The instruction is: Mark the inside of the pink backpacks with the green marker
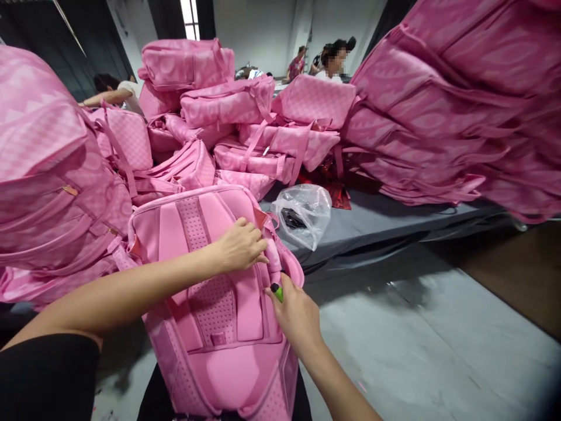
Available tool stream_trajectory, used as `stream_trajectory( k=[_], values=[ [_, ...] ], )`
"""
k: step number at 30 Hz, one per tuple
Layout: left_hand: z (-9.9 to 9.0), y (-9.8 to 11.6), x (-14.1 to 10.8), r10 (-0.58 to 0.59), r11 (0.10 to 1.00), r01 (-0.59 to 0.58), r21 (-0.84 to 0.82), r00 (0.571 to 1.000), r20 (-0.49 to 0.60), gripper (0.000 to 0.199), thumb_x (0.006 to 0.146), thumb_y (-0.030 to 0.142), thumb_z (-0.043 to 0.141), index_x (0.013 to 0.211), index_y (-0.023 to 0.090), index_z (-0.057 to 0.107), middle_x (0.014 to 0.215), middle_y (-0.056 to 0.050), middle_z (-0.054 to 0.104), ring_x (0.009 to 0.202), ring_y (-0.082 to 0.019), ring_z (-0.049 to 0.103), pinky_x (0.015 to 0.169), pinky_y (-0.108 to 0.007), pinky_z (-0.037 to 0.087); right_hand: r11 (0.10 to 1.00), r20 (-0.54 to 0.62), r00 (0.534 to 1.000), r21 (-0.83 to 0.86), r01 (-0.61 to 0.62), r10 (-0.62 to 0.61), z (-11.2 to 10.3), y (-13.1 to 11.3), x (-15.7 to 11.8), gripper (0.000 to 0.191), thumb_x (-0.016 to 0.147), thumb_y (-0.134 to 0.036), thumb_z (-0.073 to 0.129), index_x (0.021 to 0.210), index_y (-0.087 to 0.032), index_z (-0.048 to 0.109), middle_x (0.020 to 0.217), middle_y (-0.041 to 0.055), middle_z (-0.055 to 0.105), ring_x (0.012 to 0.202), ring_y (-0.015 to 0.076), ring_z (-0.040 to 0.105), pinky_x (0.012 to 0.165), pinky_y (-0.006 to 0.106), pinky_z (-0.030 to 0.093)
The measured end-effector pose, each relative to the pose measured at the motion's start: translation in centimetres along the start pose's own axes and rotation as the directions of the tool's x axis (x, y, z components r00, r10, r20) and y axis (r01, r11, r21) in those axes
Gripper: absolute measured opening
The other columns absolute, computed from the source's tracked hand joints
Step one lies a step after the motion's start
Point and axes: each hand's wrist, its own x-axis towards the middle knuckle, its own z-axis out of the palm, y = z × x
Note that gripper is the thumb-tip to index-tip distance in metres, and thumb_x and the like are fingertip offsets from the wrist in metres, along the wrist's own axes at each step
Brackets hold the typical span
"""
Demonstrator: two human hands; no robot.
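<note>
Single head-worn view, facing forward and down, bag (214, 307) close at centre, left arm (153, 279) entering from eight o'clock, right arm (335, 371) from five, piles (438, 111) beyond at ten, twelve and two, wall (254, 29) farthest at twelve.

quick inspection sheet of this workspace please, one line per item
surface: table with grey covering, pink bags heaped on it
things in hand: pink backpack, padded back facing the camera; green tool with black end
clutter: clear plastic bag with dark contents, red wrapping beside it
hands: left hand at the backpack's upper edge, grip unclear; right hand holds the green tool near the strap
cables: nothing seen
surroundings: grey floor, people behind the heap
</note>
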Motion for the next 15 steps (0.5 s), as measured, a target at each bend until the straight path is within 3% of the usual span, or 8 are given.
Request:
stream_trajectory(
  k=[4,8,10,12,15],
  values=[
    [-0.3,-2.4,-0.4,0.039,0.999,-0.039,-0.007,0.999,0.012,0.049,0.094,0.057,0.049,0.078,0.016,0.07,0.082,-0.008,0.062,0.08,-0.021,0.05,0.085,-0.041,0.035,1.0,-0.046,0.999,-0.008,0.014,-0.014,0.9,1.1,0.1,0.027,0.095,-0.036,0.057,0.116,-0.019,0.057,0.084,0.0067,0.07,0.072,0.0217,0.069,0.056,0.025,0.038],
    [-3.8,-8.2,-1.3,-0.114,0.99,0.116,0.08,0.993,-0.034,0.052,0.093,0.063,0.046,0.083,0.019,0.071,0.094,-0.009,0.064,0.101,-0.027,0.05,0.106,-0.049,0.028,0.994,-0.128,0.988,0.061,0.095,-0.086,2.3,2.5,0.1,0.027,0.096,-0.038,0.051,0.116,-0.022,0.059,0.085,0.0063,0.072,0.071,0.0218,0.07,0.055,0.026,0.043],
    [-5.6,-10.0,-1.6,-0.186,0.973,0.191,0.13,0.981,-0.05,0.049,0.095,0.059,0.045,0.086,0.019,0.072,0.1,-0.01,0.064,0.109,-0.028,0.05,0.112,-0.053,0.024,0.989,-0.16,0.98,0.077,0.128,-0.114,2.9,3.2,0.3,0.032,0.096,-0.041,0.046,0.118,-0.021,0.059,0.088,0.0083,0.073,0.071,0.0229,0.071,0.056,0.028,0.046],
    [-6.4,-9.9,-1.9,-0.231,0.953,0.238,0.185,0.971,-0.061,0.046,0.097,0.053,0.046,0.095,0.016,0.072,0.113,-0.012,0.063,0.12,-0.03,0.047,0.114,-0.055,0.022,0.988,-0.149,0.982,0.078,0.131,-0.118,3.4,3.7,0.5,0.036,0.096,-0.043,0.042,0.118,-0.021,0.06,0.088,0.01,0.074,0.07,0.0244,0.072,0.056,0.029,0.049],
    [-5.7,-6.8,-1.9,-0.178,0.967,0.184,0.177,0.983,-0.049,0.047,0.093,0.055,0.052,0.102,0.013,0.071,0.122,-0.015,0.061,0.121,-0.032,0.048,0.112,-0.053,0.029,0.985,-0.078,0.991,0.129,0.116,-0.106,4.0,4.4,1.2,0.037,0.093,-0.046,0.042,0.113,-0.022,0.063,0.085,0.0106,0.074,0.07,0.0266,0.073,0.055,0.031,0.051]
  ],
)
